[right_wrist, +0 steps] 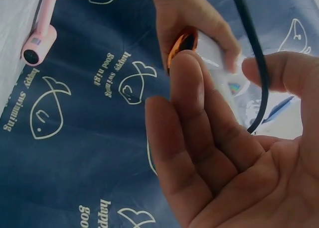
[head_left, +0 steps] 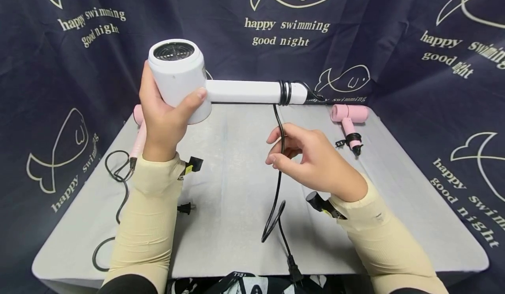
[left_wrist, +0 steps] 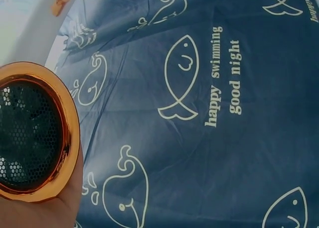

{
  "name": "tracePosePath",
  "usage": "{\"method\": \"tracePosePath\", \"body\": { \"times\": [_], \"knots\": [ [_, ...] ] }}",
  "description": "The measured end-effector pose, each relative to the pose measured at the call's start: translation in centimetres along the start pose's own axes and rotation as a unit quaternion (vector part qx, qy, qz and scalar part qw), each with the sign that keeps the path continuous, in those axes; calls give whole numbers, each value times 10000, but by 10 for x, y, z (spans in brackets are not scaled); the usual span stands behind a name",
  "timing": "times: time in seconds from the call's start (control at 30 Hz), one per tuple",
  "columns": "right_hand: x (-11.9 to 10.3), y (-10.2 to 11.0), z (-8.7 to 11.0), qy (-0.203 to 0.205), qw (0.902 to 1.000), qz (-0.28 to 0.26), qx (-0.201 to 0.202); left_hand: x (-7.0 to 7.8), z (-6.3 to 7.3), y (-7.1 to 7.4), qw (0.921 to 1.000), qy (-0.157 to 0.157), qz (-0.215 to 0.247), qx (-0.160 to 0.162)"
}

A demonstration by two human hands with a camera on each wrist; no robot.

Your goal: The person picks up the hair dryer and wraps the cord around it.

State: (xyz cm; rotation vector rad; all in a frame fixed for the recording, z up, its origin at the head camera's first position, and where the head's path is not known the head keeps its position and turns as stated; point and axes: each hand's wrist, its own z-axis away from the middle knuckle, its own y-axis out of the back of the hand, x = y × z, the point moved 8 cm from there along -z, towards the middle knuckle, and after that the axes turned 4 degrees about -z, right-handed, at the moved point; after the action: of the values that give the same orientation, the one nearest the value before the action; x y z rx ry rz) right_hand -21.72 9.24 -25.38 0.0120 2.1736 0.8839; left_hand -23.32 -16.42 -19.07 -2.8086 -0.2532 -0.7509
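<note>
My left hand [head_left: 161,125] grips the barrel of a white hair dryer [head_left: 244,91] above the table, thumb on its near side. The round grille faces up, and the handle points right with black cord wound near its end. A copper-coloured rim [left_wrist: 71,123] rings the other grille in the left wrist view. From the handle, the loose power cord [head_left: 278,184] hangs down to a plug [head_left: 293,268] at the front edge. My right hand [head_left: 315,162] is beside the cord, fingers loosely bent. In the right wrist view the cord [right_wrist: 255,54] passes the thumb, apart from the fingertips.
A pink hair dryer [head_left: 350,113] with its cord wrapped lies at the table's back right. Another pink dryer [head_left: 139,144] at the left is partly hidden by my left arm; its cord [head_left: 125,193] trails forward. Dark printed curtains [head_left: 221,31] surround the grey-white table [head_left: 236,154].
</note>
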Motion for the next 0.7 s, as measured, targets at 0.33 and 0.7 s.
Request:
{"method": "tracePosePath", "body": {
  "times": [0.33, 0.7],
  "knots": [
    [-13, 8, 7, -116, 9981, -572, 219, -9, -2, 1, 9987, 102, -397, -301],
    [-12, 14, 9, -449, 9949, -867, 259, -18, -2, 4, 9921, 545, -797, -795]
  ]
}}
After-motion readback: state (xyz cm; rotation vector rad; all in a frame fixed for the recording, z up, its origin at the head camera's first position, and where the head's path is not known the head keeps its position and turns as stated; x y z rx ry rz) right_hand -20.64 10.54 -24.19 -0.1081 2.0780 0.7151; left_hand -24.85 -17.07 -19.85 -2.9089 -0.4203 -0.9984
